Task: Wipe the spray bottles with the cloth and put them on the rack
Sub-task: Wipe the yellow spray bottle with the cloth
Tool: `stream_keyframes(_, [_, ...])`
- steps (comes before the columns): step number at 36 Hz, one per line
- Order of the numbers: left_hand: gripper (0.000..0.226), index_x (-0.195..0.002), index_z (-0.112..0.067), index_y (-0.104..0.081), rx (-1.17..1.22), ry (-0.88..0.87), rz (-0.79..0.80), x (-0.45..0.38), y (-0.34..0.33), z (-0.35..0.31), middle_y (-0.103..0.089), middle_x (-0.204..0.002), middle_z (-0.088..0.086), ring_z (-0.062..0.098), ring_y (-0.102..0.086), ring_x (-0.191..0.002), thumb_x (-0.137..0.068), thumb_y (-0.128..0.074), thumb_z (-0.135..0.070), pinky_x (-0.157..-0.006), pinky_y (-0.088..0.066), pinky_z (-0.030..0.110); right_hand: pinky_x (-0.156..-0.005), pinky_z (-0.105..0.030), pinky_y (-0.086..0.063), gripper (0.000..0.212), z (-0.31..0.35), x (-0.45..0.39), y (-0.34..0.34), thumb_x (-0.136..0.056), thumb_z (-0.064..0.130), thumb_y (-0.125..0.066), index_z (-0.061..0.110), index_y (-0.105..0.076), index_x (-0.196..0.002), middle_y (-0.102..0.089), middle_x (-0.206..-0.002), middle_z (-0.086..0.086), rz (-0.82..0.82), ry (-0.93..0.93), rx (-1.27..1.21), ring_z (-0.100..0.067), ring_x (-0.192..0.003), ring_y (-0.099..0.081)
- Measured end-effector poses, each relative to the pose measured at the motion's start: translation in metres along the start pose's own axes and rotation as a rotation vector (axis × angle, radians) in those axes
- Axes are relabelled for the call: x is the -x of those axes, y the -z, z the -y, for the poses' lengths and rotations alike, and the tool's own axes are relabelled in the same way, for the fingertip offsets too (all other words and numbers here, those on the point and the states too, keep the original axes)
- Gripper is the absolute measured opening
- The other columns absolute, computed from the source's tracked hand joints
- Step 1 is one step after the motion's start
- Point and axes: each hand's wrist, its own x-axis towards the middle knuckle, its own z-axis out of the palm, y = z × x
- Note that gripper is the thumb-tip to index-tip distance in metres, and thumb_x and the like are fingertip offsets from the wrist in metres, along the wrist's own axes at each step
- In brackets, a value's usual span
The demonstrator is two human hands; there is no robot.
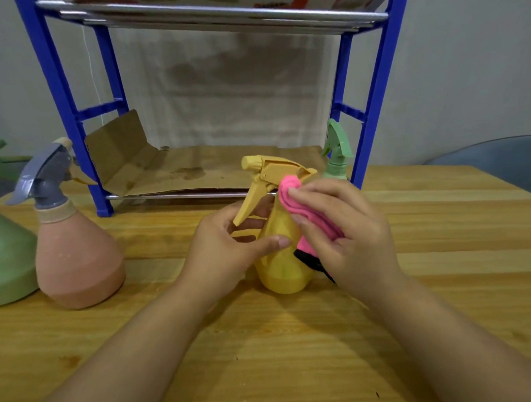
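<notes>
A yellow spray bottle (pixel 282 262) stands upright on the wooden table (pixel 298 354) in the middle of the view. My left hand (pixel 226 249) grips its neck and body from the left. My right hand (pixel 347 233) presses a folded pink cloth (pixel 292 196) against the bottle's neck, just under the spray head. A pink bottle with a grey spray head (pixel 74 253) stands at the left, and beside it a large green bottle (pixel 0 257) is cut off by the edge. A small green bottle (pixel 336 153) stands at the right end of the blue rack's (pixel 69 119) lowest shelf.
The rack stands at the table's far side, with metal rails and cardboard sheets (pixel 194 171) lining its shelves. A grey rounded object (pixel 504 158) shows beyond the table's right corner. A wall is behind the rack.
</notes>
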Motion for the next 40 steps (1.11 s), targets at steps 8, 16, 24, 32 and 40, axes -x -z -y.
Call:
stream_keyframes(8, [0.048, -0.1, -0.045, -0.066, 0.014, 0.043, 0.052, -0.003, -0.008, 0.007, -0.068, -0.108, -0.015, 0.0, -0.06, -0.105, -0.064, -0.083, -0.017, -0.088, -0.054, 0.038, -0.086, -0.024, -0.051, 0.03, -0.003, -0.014, 0.002, -0.086, 0.001, -0.067, -0.005, -0.063, -0.114, -0.055, -0.109, -0.007, -0.206, -0.07, 0.034, -0.021, -0.099, -0.059])
stream_keyframes(16, [0.048, -0.1, -0.041, -0.065, 0.023, 0.045, 0.052, -0.006, -0.007, 0.008, -0.07, -0.104, -0.015, 0.007, -0.064, -0.101, -0.067, -0.081, -0.011, -0.084, -0.055, 0.034, -0.085, -0.03, -0.053, 0.027, -0.004, -0.008, -0.002, -0.085, 0.001, -0.07, -0.004, -0.066, -0.111, -0.064, -0.106, -0.018, -0.019, 0.1, 0.076, -0.024, -0.101, -0.061])
stream_keyframes(24, [0.047, -0.103, -0.04, -0.063, 0.019, 0.063, 0.091, -0.004, -0.006, 0.005, -0.067, -0.105, -0.021, -0.002, -0.061, -0.098, -0.067, -0.08, -0.014, -0.077, -0.052, 0.019, -0.088, -0.011, -0.044, 0.039, -0.011, 0.013, 0.012, -0.084, 0.021, -0.068, 0.011, -0.061, -0.122, -0.057, -0.112, 0.0, 0.074, -0.293, -0.098, -0.003, -0.104, -0.054])
stream_keyframes(32, [0.046, -0.111, -0.03, -0.063, -0.037, 0.085, 0.063, -0.007, 0.002, 0.006, -0.067, -0.104, -0.017, -0.004, -0.06, -0.095, -0.069, -0.078, -0.017, -0.072, -0.048, 0.018, -0.085, -0.016, -0.048, 0.034, -0.009, 0.027, 0.01, -0.082, 0.014, -0.069, 0.008, -0.065, -0.116, -0.059, -0.109, -0.004, 0.239, -0.198, -0.234, -0.006, -0.103, -0.056])
stream_keyframes(40, [0.045, -0.108, -0.036, -0.062, -0.04, 0.091, 0.048, -0.008, 0.003, 0.009, -0.065, -0.105, -0.018, -0.004, -0.058, -0.098, -0.069, -0.078, -0.021, -0.076, -0.048, 0.022, -0.085, -0.011, -0.044, 0.025, -0.015, 0.02, 0.0, -0.084, 0.023, -0.068, 0.025, -0.062, -0.108, -0.061, -0.102, 0.006, 0.093, -0.403, -0.186, -0.001, -0.099, -0.056])
